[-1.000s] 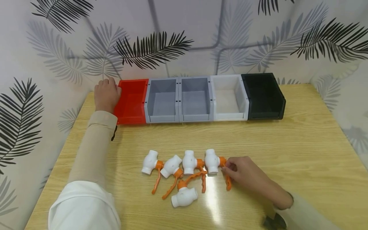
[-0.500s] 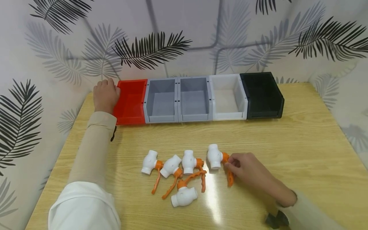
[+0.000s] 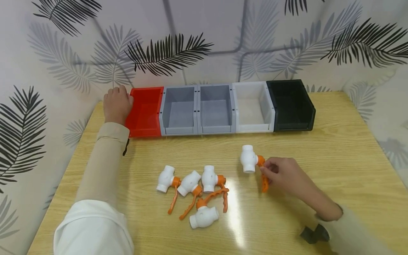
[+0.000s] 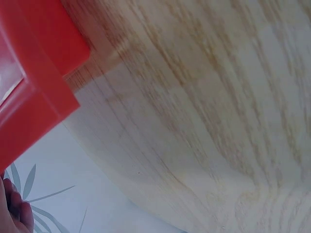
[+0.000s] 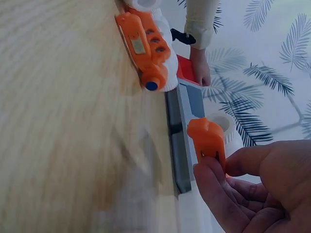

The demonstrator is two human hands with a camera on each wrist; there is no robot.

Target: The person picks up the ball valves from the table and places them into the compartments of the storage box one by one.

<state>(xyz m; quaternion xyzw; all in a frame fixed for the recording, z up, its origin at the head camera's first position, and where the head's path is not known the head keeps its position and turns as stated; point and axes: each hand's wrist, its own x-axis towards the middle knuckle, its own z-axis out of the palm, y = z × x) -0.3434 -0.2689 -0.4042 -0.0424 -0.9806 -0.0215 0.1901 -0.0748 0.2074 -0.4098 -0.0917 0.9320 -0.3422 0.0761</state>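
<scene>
Pinching bulbous valve (image 3: 248, 159) by lever (image 3: 265, 185): right hand (image 3: 283, 173). Left hand (image 3: 117, 105) at red bin (image 3: 146, 111), grip unclear. Hollow socket (image 5: 221, 121): right wrist only.

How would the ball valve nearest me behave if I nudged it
The nearest ball valve would probably rock rather than roll far, as its orange lever juts from one side. It appears to cross a neighboring valve's lever, which might shift too.

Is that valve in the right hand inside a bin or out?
Out: the right hand pinches the valve by its orange handle, and tabletop shows between the valve and the white bin.
</scene>
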